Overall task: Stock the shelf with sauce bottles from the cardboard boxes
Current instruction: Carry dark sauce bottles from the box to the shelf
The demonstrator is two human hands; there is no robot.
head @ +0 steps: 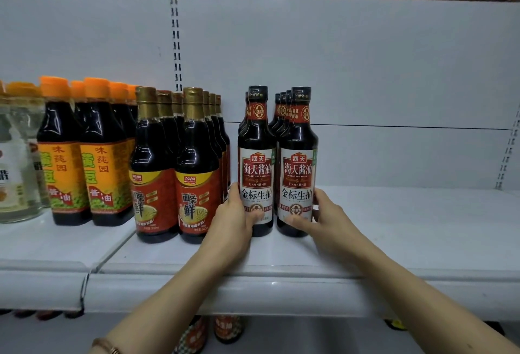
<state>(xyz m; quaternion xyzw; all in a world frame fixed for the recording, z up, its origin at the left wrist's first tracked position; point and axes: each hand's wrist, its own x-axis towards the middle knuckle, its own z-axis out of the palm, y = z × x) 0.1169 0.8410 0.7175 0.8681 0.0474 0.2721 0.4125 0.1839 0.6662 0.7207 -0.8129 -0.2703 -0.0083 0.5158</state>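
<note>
Two dark soy sauce bottles with black caps and red-and-white labels stand upright at the front of a white shelf [394, 241]. My left hand [233, 221] grips the lower part of the left bottle [256, 162], thumb across its label. The right bottle [298, 162] is held low down by my right hand [323, 218]. Behind each front bottle stands a row of the same bottles, mostly hidden. No cardboard box is in view.
Left of my hands stand rows of gold-capped bottles with red labels [197, 173], then orange-capped bottles [104, 156] and a clear bottle [14, 173] at the far left. The shelf surface to the right of the held bottles is bare. More bottles [228, 328] show on the shelf below.
</note>
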